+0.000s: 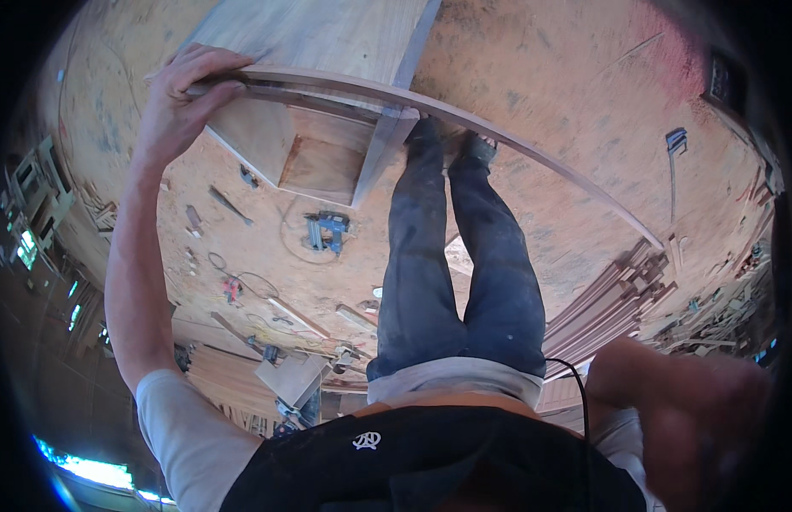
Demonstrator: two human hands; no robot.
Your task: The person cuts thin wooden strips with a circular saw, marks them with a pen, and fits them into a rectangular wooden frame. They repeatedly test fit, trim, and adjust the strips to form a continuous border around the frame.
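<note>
My left hand [189,96] is closed round the far-left end of a long, narrow wooden strip [464,118], thumb below and fingers over it. The strip runs rightward past my feet and slopes down toward the right; its bend may come partly from the lens. Beneath its left half stands a box-like wooden cabinet [327,34] with a pale top and an open compartment facing me. A second wooden edge shows just under the strip; whether it is a separate piece I cannot tell. My right hand [728,405] is raised near my right side, dark and blurred, its fingers unclear.
A blue nail gun [329,232] lies on the dusty floor near the cabinet, with a hose and a small red tool [232,288] closer to me. Stacked wooden strips [605,299] lie right of my legs. Offcuts are heaped at the far right; a long-handled tool [675,141] lies there too.
</note>
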